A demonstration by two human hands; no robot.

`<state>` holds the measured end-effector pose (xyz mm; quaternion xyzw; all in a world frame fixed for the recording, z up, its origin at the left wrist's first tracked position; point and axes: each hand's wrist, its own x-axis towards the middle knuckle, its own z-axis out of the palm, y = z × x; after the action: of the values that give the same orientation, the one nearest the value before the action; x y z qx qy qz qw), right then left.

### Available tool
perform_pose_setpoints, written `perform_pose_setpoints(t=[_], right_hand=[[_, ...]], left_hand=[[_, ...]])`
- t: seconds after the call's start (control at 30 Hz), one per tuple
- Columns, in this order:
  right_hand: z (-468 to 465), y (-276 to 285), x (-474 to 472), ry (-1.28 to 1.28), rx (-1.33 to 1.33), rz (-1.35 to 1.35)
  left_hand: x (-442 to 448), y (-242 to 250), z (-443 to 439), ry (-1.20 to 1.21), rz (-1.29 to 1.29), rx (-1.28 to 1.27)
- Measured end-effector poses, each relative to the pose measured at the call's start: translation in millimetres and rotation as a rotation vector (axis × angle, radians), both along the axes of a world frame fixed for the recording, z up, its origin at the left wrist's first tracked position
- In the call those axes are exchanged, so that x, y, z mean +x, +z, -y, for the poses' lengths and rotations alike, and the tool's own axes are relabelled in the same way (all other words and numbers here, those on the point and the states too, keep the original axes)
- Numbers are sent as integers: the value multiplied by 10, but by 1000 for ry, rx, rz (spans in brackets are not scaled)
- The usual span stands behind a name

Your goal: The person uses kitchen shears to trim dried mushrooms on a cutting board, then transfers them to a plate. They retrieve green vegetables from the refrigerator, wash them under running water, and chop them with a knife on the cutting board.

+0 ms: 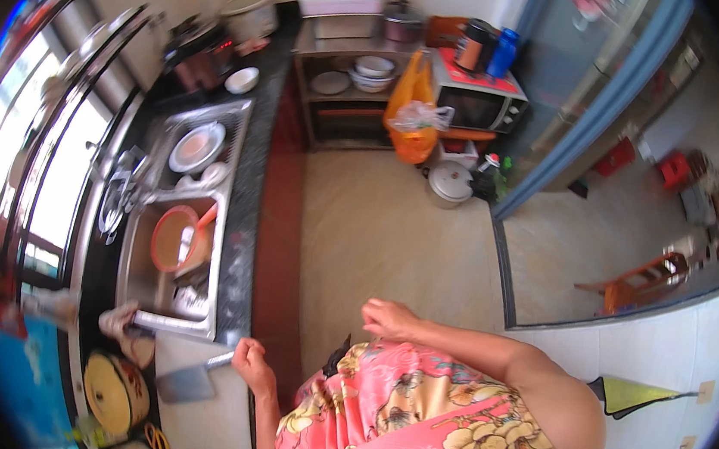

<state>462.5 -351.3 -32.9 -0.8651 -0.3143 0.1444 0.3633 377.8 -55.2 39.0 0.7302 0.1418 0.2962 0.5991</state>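
My left hand [250, 362], its fingers curled, is by the counter's front edge at the handle end of a cleaver [187, 386]. Whether the fingers touch or hold the handle cannot be told. The cleaver lies flat on a white cutting board [203, 427]. My right hand [387, 319] is in front of my body above the floor, fingers curled in, with no object visible in it. Beyond the board, the steel sink [219, 263] holds an orange-rimmed dipper [173, 239] with a handle. The other basin holds a plate or bowl [197, 147].
A pressure cooker [199, 56] and white bowl [241, 81] stand on the black counter. At the far wall are a shelf with bowls [372, 75], an orange bag [411, 109] and an oven [474, 109]. A lidded pot [450, 182] sits on the floor near the doorway.
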Motion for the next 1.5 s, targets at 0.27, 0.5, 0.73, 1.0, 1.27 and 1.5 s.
perform_pose_setpoints(t=[0.27, 0.5, 0.73, 1.0, 1.27, 1.5], right_hand=[[2087, 182, 688, -809, -153, -12], [2375, -461, 387, -1460, -82, -355], [2578, -849, -44, -2127, -118, -731], [2874, -868, 377, -2291, 28, -702], [4784, -1092, 49, -2285, -49, -586], [7234, -599, 337, -2176, 4, -204]], left_hand=[[2519, -373, 2013, -786, -231, 296], [3915, -535, 3563, -1455, -115, 700], [4839, -695, 5140, -1902, 211, 902], [5107, -845, 7271, -2333, 320, 1098], [4530, -973, 8842, -2234, 338, 750], [4684, -826, 10343, -2200, 368, 968]])
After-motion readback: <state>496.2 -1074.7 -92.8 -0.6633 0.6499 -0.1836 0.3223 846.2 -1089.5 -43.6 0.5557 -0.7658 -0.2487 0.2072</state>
